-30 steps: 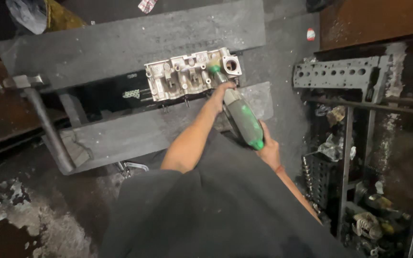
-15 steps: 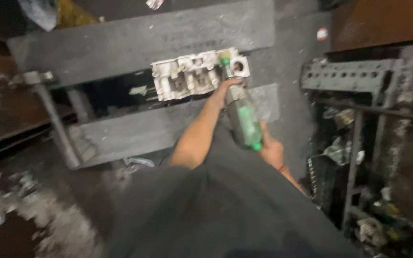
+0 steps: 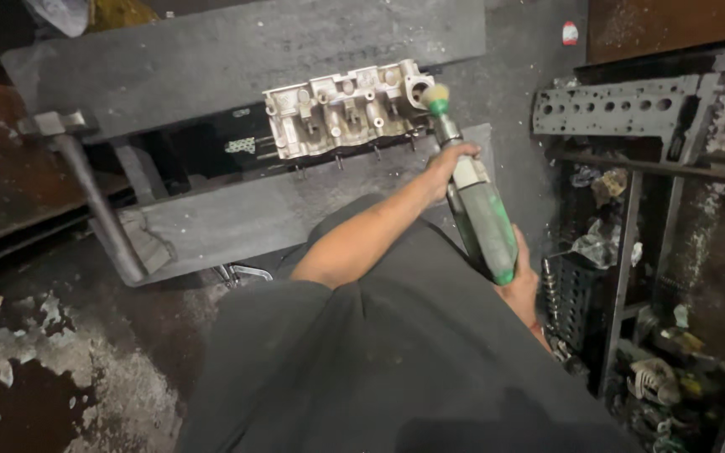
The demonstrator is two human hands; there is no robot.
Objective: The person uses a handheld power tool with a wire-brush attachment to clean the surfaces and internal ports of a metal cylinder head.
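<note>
Both hands (image 3: 451,164) around green grinder (image 3: 482,220), angled at cylinder head (image 3: 341,109).

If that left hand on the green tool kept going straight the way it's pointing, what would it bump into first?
Probably the metal engine part on the dark bench. The left hand points along the green tool, whose tip already seems to reach the part's right end, though depth is unclear.
</note>
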